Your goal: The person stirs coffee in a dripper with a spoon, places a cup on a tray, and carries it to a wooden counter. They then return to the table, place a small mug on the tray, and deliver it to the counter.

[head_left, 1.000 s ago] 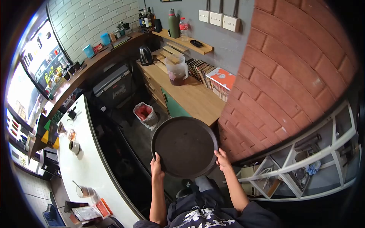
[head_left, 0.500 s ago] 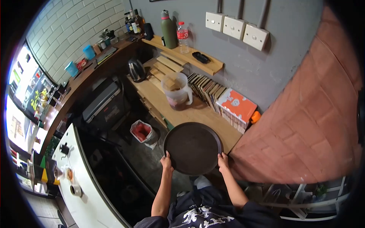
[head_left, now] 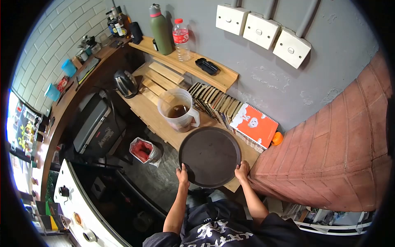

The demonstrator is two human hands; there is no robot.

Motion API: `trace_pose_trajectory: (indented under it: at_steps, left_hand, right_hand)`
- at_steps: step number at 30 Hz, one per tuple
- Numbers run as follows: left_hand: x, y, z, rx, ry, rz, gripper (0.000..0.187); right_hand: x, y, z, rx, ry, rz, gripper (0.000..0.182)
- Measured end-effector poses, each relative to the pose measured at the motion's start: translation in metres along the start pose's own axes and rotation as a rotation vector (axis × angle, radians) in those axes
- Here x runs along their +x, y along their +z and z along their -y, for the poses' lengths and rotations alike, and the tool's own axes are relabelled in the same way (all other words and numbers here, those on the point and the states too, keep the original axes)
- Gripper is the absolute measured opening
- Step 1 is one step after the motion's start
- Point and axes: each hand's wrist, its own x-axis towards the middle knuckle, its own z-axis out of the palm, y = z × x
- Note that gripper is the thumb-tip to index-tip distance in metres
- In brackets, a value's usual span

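A round dark brown serving tray (head_left: 210,156) is held level in front of my body, its far part overlapping the wooden counter (head_left: 142,110) in this view. My left hand (head_left: 182,174) grips the tray's left rim, thumb on top. On the right rim, my right hand (head_left: 242,170) is closed round the edge, with its lower fingers hidden beneath. Just beyond the tray stands a translucent plastic pitcher (head_left: 177,110) with brown liquid in it, its handle facing right. Nothing lies on the tray.
Books (head_left: 216,103) line the wall, with an orange notebook (head_left: 254,123) on their near end. A black kettle (head_left: 126,84) stands farther back. Below left is a lined bin (head_left: 144,151). A shelf (head_left: 222,78) holds bottles, and a brick wall (head_left: 329,156) closes the right side.
My view has moved closer to the counter and wall. The tray has come nearer the pitcher and now overlaps more of the counter; both hands keep their hold.
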Motion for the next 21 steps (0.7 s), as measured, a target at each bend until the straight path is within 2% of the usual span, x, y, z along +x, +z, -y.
trace_pose_trajectory:
  at_steps: [3, 4, 6, 7, 9, 10, 12, 13, 15, 16, 17, 19, 20, 21]
  left_hand:
    - [-0.011, 0.014, -0.012, 0.138, -0.04, -0.034, 0.052]
    - [-0.007, 0.014, -0.006, 0.182, 0.005, 0.005, 0.054]
    - [-0.005, 0.016, 0.005, 0.287, 0.068, 0.058, 0.059]
    - [-0.003, 0.017, 0.009, 0.327, 0.073, 0.058, 0.061]
    - [-0.006, 0.011, 0.007, 0.3, 0.086, 0.158, 0.061]
    - [-0.005, 0.009, 0.005, 0.296, 0.089, 0.148, 0.061]
    - [-0.006, 0.002, 0.002, 0.362, 0.097, 0.258, 0.061]
    - [0.004, -0.003, 0.011, 0.347, 0.104, 0.239, 0.061]
    - [0.028, -0.014, 0.036, 0.355, 0.247, 0.18, 0.055]
    - [0.025, -0.018, 0.034, 0.315, 0.376, 0.123, 0.043]
    - [0.024, -0.027, 0.03, 0.296, 0.382, 0.089, 0.043]
    - [-0.008, -0.043, -0.006, 0.174, 0.201, 0.194, 0.032]
    - [-0.016, -0.051, -0.012, 0.028, 0.201, 0.192, 0.028]
    - [-0.018, -0.065, -0.014, 0.008, 0.212, 0.16, 0.028]
  right_hand:
    - [-0.001, -0.01, 0.01, -0.009, 0.077, 0.069, 0.027]
    - [-0.002, -0.014, 0.016, -0.009, 0.084, 0.068, 0.027]
    - [-0.007, -0.021, 0.025, -0.04, 0.112, 0.021, 0.049]
    - [-0.009, -0.021, 0.028, -0.039, 0.108, 0.026, 0.049]
    - [-0.013, -0.02, 0.036, -0.111, 0.014, -0.12, 0.056]
    - [-0.015, -0.032, 0.052, -0.106, 0.005, -0.116, 0.056]
    - [-0.018, -0.053, 0.082, 0.086, 0.07, 0.048, 0.052]
    - [-0.017, -0.046, 0.084, 0.089, 0.047, 0.057, 0.052]
    - [-0.016, -0.027, 0.091, 0.111, -0.152, 0.002, 0.047]
    - [-0.016, -0.023, 0.1, 0.196, -0.202, -0.003, 0.04]
    - [-0.015, -0.019, 0.11, 0.202, -0.235, 0.015, 0.04]
    - [-0.015, -0.015, 0.134, 0.273, -0.316, 0.168, 0.036]
    - [-0.017, -0.01, 0.146, 0.303, -0.44, 0.102, 0.027]
    - [-0.017, -0.005, 0.156, 0.31, -0.473, 0.121, 0.027]
